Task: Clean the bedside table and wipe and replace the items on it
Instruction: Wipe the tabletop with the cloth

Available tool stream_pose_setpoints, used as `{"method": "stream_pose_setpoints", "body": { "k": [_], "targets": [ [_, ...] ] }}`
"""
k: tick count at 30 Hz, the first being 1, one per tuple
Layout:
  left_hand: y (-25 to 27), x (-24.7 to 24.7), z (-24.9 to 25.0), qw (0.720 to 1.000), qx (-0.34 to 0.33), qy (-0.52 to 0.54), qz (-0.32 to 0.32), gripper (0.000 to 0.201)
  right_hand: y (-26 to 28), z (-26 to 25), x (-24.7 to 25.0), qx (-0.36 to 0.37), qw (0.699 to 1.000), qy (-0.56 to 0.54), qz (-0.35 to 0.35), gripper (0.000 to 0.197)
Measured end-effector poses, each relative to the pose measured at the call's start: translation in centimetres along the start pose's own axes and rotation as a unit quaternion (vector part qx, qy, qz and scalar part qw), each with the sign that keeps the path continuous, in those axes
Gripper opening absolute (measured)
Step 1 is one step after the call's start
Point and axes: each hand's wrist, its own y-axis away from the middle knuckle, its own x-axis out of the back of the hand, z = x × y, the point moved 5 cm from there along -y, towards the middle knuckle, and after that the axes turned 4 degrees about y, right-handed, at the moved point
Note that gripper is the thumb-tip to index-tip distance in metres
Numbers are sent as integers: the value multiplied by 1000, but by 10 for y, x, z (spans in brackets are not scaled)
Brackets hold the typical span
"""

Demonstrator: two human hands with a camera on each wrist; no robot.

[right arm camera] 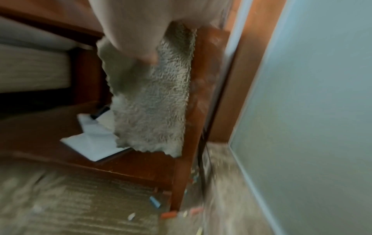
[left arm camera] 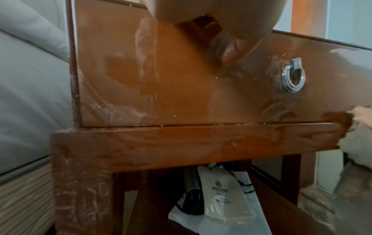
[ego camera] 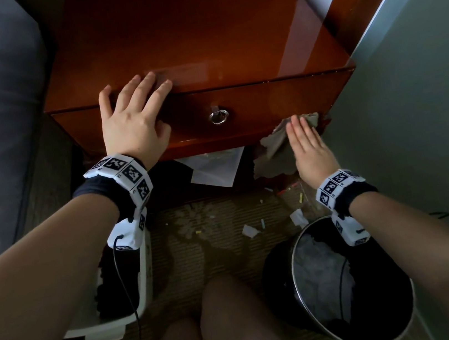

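R hand (ego camera: pixel 309 151) presses grey cloth (ego camera: pixel 274 150) flat, fingers straight, vs table (ego camera: pixel 198 42) front, lower right corner by the leg. L hand (ego camera: pixel 133 116) rests fingers spread on front edge. Cloth looks soft, light, floppy; prob. best bunched in the palm.

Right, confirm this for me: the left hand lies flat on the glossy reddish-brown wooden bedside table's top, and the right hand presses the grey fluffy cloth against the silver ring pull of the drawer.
One detail is wrong. The right hand presses the grey fluffy cloth against the table's front right corner, well right of the silver ring pull, as the head view shows. The left hand does lie flat on the glossy reddish-brown wooden bedside table.
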Motion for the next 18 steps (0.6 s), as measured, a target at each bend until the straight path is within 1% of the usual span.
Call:
{"method": "stream_pose_setpoints", "body": {
  "k": [3, 5, 7, 9, 11, 15, 18],
  "targets": [
    [0, -1, 0, 1000, 0, -5, 10, 59, 4, 1, 2, -67, 996, -61, 8, 76],
    [0, -1, 0, 1000, 0, -4, 13, 59, 3, -4, 4, -119, 984, -133, 26, 76],
    [0, -1, -1, 1000, 1, -5, 16, 59, -3, -9, 9, -202, 952, -224, 60, 82],
    [0, -2, -1, 1000, 1, -9, 13, 59, -10, -13, 10, -262, 917, -292, 72, 87],
    [0, -2, -1, 1000, -1, -8, 14, 59, -14, -14, 10, -280, 900, -322, 83, 88],
    [0, -3, -2, 1000, -5, -5, 17, 60, -14, -4, 10, -282, 887, -346, 121, 82],
    [0, -3, -3, 1000, -8, -9, 24, 60, -15, 4, 13, -265, 885, -353, 149, 79]
  ]
}}
